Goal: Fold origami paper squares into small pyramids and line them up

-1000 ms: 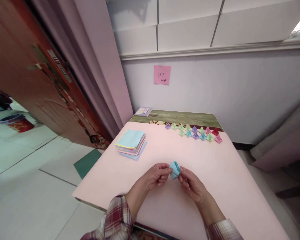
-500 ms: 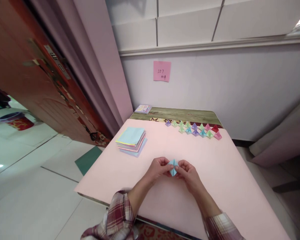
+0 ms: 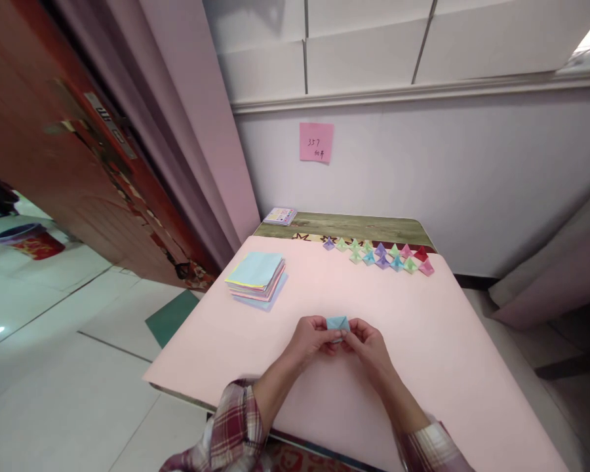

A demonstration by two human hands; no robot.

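Observation:
A small light-blue folded paper (image 3: 337, 323) is held between both hands over the pink-covered table (image 3: 373, 406). My left hand (image 3: 313, 335) pinches its left side, thumb across the front. On the right side my right hand (image 3: 366, 337) grips it, with the two thumbs nearly meeting at the lower edge. Its upper part shows as a rectangle with slanting crease lines; the lower part is hidden by the thumbs. Farther back stand several small folded paper pieces (image 3: 382, 261) in purple, green, blue, pink and red, set out in two rows.
A stack of coloured square paper (image 3: 255, 272) lies at the table's left. Behind it, a small pile of printed cards (image 3: 280, 216) sits at the back corner. A pink note (image 3: 316, 142) is stuck to the wall. A green sheet (image 3: 171, 317) lies on the floor.
The blue paper showed a diamond shape with a middle fold; now it shows a rectangular upper part. Both thumbs have shifted to its lower edge.

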